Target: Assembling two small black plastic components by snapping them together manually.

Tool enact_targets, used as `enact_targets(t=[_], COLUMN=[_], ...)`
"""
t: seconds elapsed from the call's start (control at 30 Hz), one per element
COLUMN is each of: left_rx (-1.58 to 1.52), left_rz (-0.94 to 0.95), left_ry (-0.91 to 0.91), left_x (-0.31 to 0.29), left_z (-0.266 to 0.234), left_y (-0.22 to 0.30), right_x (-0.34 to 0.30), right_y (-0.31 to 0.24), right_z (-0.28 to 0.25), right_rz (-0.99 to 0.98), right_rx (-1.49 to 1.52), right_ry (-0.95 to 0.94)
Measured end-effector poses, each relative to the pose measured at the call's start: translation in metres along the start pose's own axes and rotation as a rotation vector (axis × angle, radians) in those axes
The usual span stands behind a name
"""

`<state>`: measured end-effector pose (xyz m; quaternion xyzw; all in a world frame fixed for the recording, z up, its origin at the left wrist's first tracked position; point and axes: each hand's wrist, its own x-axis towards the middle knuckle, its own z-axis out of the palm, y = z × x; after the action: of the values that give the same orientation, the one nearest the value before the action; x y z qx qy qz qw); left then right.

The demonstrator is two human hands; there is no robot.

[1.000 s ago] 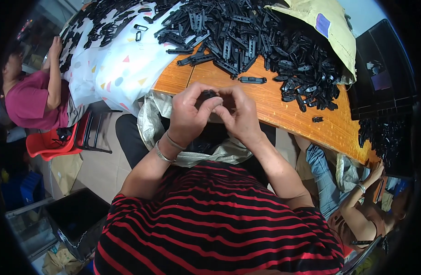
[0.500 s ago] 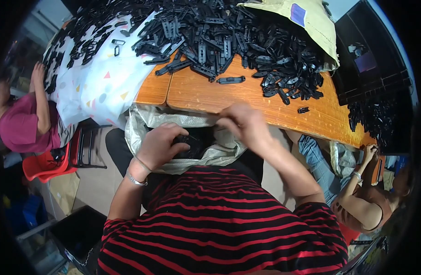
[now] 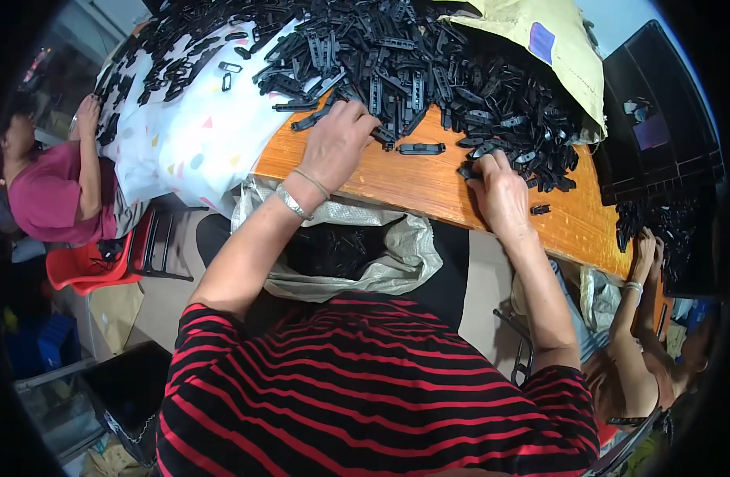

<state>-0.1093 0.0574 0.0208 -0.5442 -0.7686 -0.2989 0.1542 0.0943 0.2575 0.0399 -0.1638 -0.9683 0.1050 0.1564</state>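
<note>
My left hand (image 3: 338,141) reaches to the near edge of a heap of long black plastic parts (image 3: 381,60), with its fingers curled down onto a part there; the fingertips are partly hidden. Farther right, my right hand (image 3: 502,191) pinches a small black plastic part (image 3: 466,171) beside a heap of smaller, rounded black parts (image 3: 516,127). Between the hands, a single long black part (image 3: 421,149) lies on the orange wooden table (image 3: 397,179). A woven whitish sack (image 3: 413,258) hangs open below the table edge, with dark parts inside it.
A yellowish paper sack (image 3: 572,52) leans over the back right of the heap. White patterned sheeting (image 3: 182,135) covers the left side under scattered parts. One small black piece (image 3: 540,210) lies near the right edge. Co-workers sit at left and right, beside a red chair (image 3: 87,266).
Both hands have moved from over the sack up to the table. The left now touches the long parts, the right the smaller ones. The view has shifted slightly.
</note>
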Motion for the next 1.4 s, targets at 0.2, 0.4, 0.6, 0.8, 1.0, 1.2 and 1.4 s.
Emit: enact_targets(t=[0.2,0.4,0.6,0.8,1.0,1.2,1.4], left_rx=[0.092,0.034,-0.155,-1.041,-1.398,-1.365,-1.373], left_rz=[0.046,-0.025,-0.165,-0.657,-0.762,-0.695,-0.680], left_ry=[-0.053,-0.040,-0.027,-0.148,-0.133,-0.123,-0.079], left_x=[0.002,-0.010,-0.018,-0.025,-0.025,-0.026,-0.032], left_z=[-0.006,-0.012,-0.015,-0.008,-0.010,-0.015,-0.020], left_y=[0.000,0.002,0.016,0.035,0.048,0.054,0.054], right_x=[0.008,0.008,0.010,0.011,0.020,0.022,0.010], right_y=[-0.014,-0.019,-0.029,-0.034,-0.060,-0.080,-0.094], right_z=[0.009,0.017,0.014,0.005,0.000,0.019,0.011], right_rz=[-0.076,-0.151,-0.175,-0.123,0.303,0.125,0.058], right_rx=[0.036,0.032,-0.068,0.166,0.948,0.874,0.824], right_ry=[-0.049,-0.003,-0.063,-0.155,-0.242,-0.003,0.048])
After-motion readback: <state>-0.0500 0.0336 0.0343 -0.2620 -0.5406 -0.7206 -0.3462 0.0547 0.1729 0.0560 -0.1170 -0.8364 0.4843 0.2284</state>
